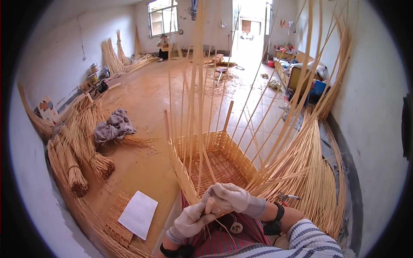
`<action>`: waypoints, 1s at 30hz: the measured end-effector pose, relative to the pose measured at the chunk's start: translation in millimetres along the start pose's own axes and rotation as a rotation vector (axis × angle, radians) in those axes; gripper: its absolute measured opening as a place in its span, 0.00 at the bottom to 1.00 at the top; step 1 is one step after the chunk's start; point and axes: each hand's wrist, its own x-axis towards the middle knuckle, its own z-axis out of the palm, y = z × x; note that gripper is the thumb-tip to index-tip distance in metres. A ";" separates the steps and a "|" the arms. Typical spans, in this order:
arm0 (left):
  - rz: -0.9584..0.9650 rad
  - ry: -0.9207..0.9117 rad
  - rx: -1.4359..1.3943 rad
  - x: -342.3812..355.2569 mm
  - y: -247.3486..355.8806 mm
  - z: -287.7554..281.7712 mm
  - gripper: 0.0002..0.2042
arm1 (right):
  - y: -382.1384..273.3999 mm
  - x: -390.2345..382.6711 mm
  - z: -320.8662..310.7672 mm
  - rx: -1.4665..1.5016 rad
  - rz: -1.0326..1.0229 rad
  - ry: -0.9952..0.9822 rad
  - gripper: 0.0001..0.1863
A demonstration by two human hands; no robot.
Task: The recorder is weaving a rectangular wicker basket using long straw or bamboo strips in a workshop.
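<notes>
A white sleeve with dark stripes [316, 236] lies nearest, beside a red striped cloth [215, 246] on the lap. The white-gloved left hand [191, 220] and white-gloved right hand [232, 198] meet at the near edge of a four-sided tan woven basket [237, 160], each grip narrow, fingers closed on thin pale strands [209, 165]. Tall uprights [200, 86] rise from it, crossing the view of the room. Rightward spreads a loose cane heap [312, 172]; leftward are tied cane bundles [73, 159], a crumpled grey cloth [114, 125] and a white sheet [138, 214] overlapping a woven panel [114, 225].
</notes>
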 end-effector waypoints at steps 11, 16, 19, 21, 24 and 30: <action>0.091 0.164 0.014 7.8 -5.7 3.6 0.11 | 8.8 -56.2 15.5 -0.799 -0.564 0.386 0.30; 0.123 0.129 -0.017 17.8 -17.5 9.5 0.12 | 34.3 -93.2 -24.7 -0.511 -0.340 0.773 0.15; 0.092 0.117 -0.057 16.3 -19.0 10.7 0.13 | 26.3 -93.1 -16.8 -0.634 -0.152 0.739 0.15; 0.112 0.120 -0.048 16.0 -17.5 12.4 0.13 | 21.8 -92.2 -8.2 -0.729 -0.013 0.622 0.18; 0.124 0.106 -0.090 12.6 -18.2 13.2 0.15 | 23.0 -76.8 -5.6 -0.787 -0.099 0.596 0.19; 0.314 0.403 0.261 6.5 84.6 -4.8 0.05 | 43.3 -63.0 -18.2 -0.927 -0.205 0.646 0.13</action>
